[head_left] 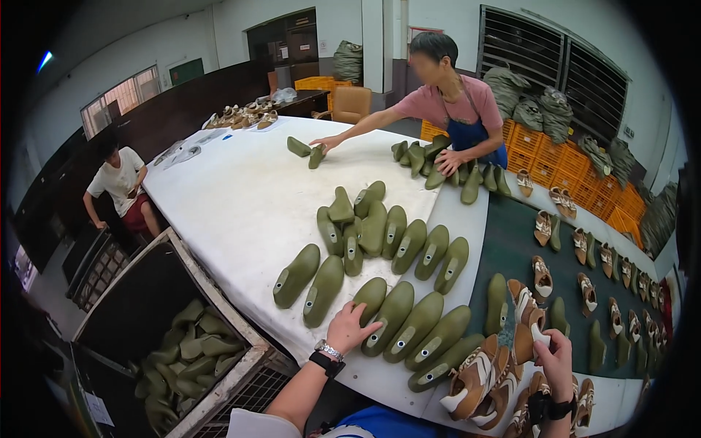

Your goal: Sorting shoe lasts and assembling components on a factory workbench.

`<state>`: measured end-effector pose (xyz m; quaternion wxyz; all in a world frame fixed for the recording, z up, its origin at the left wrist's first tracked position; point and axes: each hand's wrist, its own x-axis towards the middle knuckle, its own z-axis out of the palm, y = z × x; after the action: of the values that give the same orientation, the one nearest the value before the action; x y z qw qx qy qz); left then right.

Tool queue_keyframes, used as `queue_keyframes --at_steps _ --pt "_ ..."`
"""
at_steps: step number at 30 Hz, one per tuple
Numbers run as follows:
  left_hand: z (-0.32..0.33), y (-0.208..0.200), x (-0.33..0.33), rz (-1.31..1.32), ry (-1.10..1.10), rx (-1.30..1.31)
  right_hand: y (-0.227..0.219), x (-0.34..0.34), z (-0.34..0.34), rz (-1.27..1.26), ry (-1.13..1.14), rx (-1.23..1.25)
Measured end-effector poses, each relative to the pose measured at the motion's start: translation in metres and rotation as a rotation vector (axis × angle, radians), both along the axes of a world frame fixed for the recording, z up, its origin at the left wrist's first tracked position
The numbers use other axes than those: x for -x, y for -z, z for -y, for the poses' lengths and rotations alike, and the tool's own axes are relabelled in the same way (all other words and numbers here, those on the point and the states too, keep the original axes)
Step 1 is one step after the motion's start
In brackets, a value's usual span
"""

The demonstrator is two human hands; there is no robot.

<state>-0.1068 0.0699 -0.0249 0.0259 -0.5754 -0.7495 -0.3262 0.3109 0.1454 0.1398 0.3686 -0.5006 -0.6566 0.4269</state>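
Note:
At the near edge of the table my left hand (349, 332) has its fingers and thumb round the near end of a green shoe last (370, 295), which lies in a row with several others. Pinched at its white heel, a brown and white shoe (523, 339) is in my right hand (556, 363). The shoe tilts above the right part of the table, next to a standing green last (496, 303). Below it lies a cluster of brown and white shoes (475, 376), partly overlapping one another.
More green lasts (372, 226) cover the middle of the white table (241, 182). Across it a co-worker (460, 109) handles lasts with both hands. On the right, a dark green belt (511, 226) carries shoes beside lasts. A bin (219, 277) of lasts stands at left; another person (117, 179) sits beyond.

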Motion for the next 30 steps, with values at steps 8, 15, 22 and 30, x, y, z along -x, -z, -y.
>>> queue_keyframes --at_steps 8,15,22,30 --pt "0.002 -0.006 -0.006 0.068 -0.037 0.074 0.004 0.018 -0.016 0.03 -0.046 0.008" --pt "0.008 -0.012 -0.006 0.091 -0.056 0.13 0.007 0.009 -0.077 0.167 -0.097 -0.042" --pt "-0.007 -0.005 -0.005 0.1 -0.005 0.15 0.025 0.009 -0.196 0.306 -0.27 0.077" --pt "-0.012 -0.007 -0.008 0.109 -0.002 0.192 0.107 0.047 -0.287 0.734 -0.143 -0.063"
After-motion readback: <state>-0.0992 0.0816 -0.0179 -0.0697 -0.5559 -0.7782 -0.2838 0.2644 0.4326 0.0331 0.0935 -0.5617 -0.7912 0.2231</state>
